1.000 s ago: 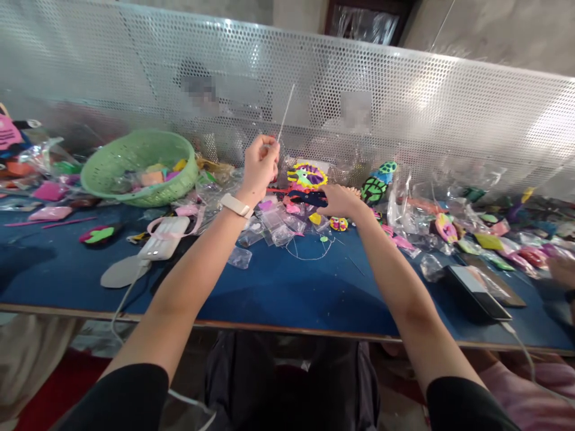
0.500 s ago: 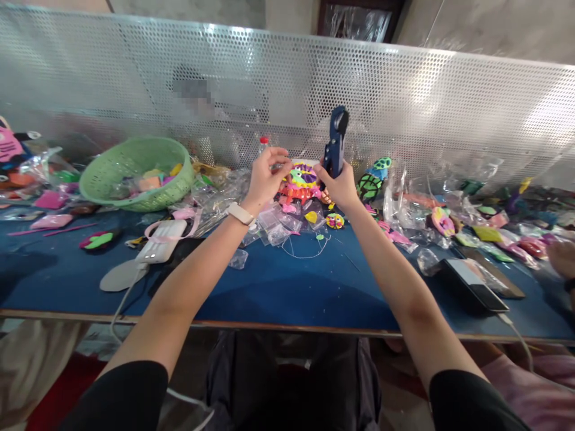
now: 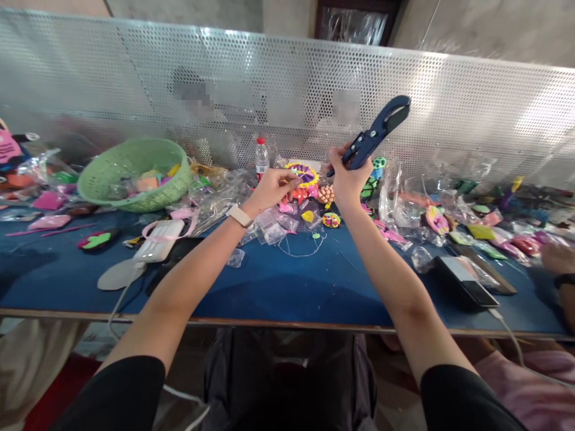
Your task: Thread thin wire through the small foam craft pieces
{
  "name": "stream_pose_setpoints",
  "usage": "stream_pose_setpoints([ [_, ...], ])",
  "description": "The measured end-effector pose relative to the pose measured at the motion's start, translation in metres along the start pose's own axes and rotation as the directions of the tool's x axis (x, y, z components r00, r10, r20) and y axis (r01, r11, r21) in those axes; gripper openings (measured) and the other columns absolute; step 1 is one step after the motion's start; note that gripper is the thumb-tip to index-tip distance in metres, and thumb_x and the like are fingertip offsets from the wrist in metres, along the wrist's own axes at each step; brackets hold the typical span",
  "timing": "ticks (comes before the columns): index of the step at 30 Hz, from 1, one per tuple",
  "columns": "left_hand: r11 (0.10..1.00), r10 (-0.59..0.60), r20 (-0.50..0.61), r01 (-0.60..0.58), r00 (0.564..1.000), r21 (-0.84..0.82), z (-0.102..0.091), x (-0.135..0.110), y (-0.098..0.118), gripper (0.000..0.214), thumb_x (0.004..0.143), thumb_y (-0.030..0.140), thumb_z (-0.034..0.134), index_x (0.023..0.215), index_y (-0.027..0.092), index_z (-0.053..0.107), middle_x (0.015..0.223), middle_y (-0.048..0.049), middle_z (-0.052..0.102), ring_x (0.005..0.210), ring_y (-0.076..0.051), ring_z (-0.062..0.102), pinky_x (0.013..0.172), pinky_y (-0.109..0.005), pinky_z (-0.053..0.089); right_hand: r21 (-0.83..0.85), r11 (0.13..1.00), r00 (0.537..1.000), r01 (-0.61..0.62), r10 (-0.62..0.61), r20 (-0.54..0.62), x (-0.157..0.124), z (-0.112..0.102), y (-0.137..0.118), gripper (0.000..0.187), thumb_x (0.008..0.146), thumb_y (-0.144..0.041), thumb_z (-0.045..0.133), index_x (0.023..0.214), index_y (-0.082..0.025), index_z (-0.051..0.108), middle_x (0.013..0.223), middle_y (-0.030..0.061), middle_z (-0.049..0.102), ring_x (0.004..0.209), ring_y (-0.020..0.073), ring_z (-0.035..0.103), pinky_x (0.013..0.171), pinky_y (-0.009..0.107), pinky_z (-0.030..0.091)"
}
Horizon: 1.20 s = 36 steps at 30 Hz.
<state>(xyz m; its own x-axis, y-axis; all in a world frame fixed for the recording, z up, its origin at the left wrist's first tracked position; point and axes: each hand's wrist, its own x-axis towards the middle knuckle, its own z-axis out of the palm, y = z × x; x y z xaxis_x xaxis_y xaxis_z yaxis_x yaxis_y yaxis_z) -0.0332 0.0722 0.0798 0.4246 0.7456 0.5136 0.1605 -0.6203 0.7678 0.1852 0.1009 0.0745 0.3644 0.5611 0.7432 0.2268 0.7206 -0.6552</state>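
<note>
Head view: right hand point(image 3: 348, 179) fisted round blue punch pliers point(image 3: 375, 133), probably; should handle rigid, light, grip handles, tip toward 2 o'clock. Left hand point(image 3: 272, 187) pinched narrow, contents unclear.

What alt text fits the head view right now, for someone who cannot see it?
The person's right hand grips a dark blue hand tool raised above a blue table, while the left hand reaches to a colourful foam craft piece. Foam shapes and clear bags litter the table before a perforated metal screen, with a green basket at left.
</note>
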Motion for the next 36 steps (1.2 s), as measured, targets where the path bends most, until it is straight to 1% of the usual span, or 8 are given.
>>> stream_pose_setpoints([
  [5, 0.997, 0.034, -0.042, -0.031, 0.999, 0.068, -0.010, 0.003, -0.003, 0.025, 0.102, 0.042, 0.080, 0.090, 0.020, 0.077, 0.065, -0.0021, 0.071, 0.047, -0.012, 0.062, 0.049, -0.025, 0.050, -0.023, 0.998, 0.996, 0.065, -0.066, -0.055, 0.018, -0.016, 0.002, 0.054, 0.104, -0.073, 0.059, 0.129, -0.026, 0.066, 0.107, 0.0089, 0.074, 0.083, 0.0233, 0.077, 0.075, 0.043, 0.068],
  [9, 0.993, 0.091, -0.215, -0.072, 0.972, 0.093, -0.011, 0.004, -0.004, 0.032, 0.103, 0.049, 0.077, 0.089, 0.021, 0.075, 0.077, -0.0037, 0.074, 0.050, -0.011, 0.061, 0.051, -0.024, 0.050, -0.016, 1.000, 0.997, -0.001, 0.000, -0.075, 0.018, -0.016, -0.006, 0.061, 0.106, -0.079, 0.050, 0.130, -0.025, 0.068, 0.102, 0.0078, 0.072, 0.087, 0.0225, 0.078, 0.076, 0.040, 0.066],
  [13, 0.994, 0.111, -0.434, -0.100, 0.894, 0.048, -0.017, 0.008, -0.005, 0.036, 0.104, 0.059, 0.073, 0.096, 0.024, 0.075, 0.086, -0.0040, 0.074, 0.048, -0.008, 0.055, 0.048, -0.024, 0.046, 0.056, 0.983, 0.984, -0.174, 0.171, 0.058, 0.010, -0.012, -0.010, 0.072, 0.106, -0.085, 0.041, 0.129, -0.024, 0.071, 0.092, 0.0049, 0.069, 0.079, 0.0200, 0.077, 0.067, 0.033, 0.062],
  [15, 0.994, 0.105, -0.473, -0.108, 0.875, 0.021, -0.021, 0.010, -0.004, 0.036, 0.103, 0.061, 0.073, 0.101, 0.025, 0.075, 0.087, -0.0038, 0.074, 0.048, -0.008, 0.052, 0.046, -0.025, 0.044, 0.021, 0.977, 0.961, -0.214, 0.207, 0.184, 0.004, -0.010, -0.009, 0.078, 0.105, -0.090, 0.036, 0.123, -0.023, 0.073, 0.082, 0.0027, 0.065, 0.074, 0.0199, 0.076, 0.063, 0.032, 0.060],
  [19, 0.997, 0.077, -0.443, -0.082, 0.893, 0.007, -0.024, 0.010, -0.001, 0.035, 0.102, 0.060, 0.073, 0.106, 0.026, 0.076, 0.085, -0.0035, 0.072, 0.048, -0.009, 0.050, 0.045, -0.025, 0.042, -0.186, 0.970, 0.846, -0.154, 0.227, 0.482, -0.009, -0.007, -0.010, 0.083, 0.100, -0.097, 0.034, 0.096, -0.023, 0.071, 0.067, 0.0011, 0.060, 0.063, 0.0200, 0.068, 0.061, 0.034, 0.056],
  [22, 0.996, 0.085, -0.419, -0.074, 0.904, 0.042, -0.023, 0.009, -0.001, 0.033, 0.102, 0.057, 0.074, 0.106, 0.025, 0.076, 0.082, -0.0025, 0.070, 0.047, -0.009, 0.050, 0.046, -0.025, 0.041, -0.291, 0.955, 0.790, -0.051, 0.217, 0.574, -0.018, -0.003, -0.019, 0.078, 0.102, -0.096, 0.034, 0.082, -0.025, 0.061, 0.067, 0.0020, 0.062, 0.064, 0.0198, 0.065, 0.069, 0.036, 0.057],
  [29, 0.997, 0.065, -0.364, -0.051, 0.929, 0.050, -0.023, 0.009, -0.002, 0.022, 0.102, 0.038, 0.073, 0.117, 0.024, 0.078, 0.073, -0.0004, 0.065, 0.046, -0.010, 0.051, 0.048, -0.025, 0.043, -0.415, 0.901, 0.791, 0.125, 0.162, 0.590, -0.021, -0.003, -0.035, 0.055, 0.115, -0.069, 0.042, 0.082, -0.027, 0.056, 0.074, 0.0021, 0.063, 0.077, 0.0215, 0.065, 0.085, 0.037, 0.054],
  [36, 0.994, 0.079, -0.332, -0.047, 0.940, 0.102, -0.021, 0.005, 0.002, 0.019, 0.100, 0.030, 0.073, 0.114, 0.021, 0.081, 0.075, -0.0020, 0.070, 0.054, -0.012, 0.058, 0.055, -0.026, 0.050, -0.450, 0.880, 0.780, 0.152, 0.173, 0.601, -0.020, -0.006, -0.035, 0.059, 0.113, -0.075, 0.041, 0.084, -0.027, 0.059, 0.078, 0.0042, 0.067, 0.078, 0.0227, 0.064, 0.082, 0.038, 0.053],
])
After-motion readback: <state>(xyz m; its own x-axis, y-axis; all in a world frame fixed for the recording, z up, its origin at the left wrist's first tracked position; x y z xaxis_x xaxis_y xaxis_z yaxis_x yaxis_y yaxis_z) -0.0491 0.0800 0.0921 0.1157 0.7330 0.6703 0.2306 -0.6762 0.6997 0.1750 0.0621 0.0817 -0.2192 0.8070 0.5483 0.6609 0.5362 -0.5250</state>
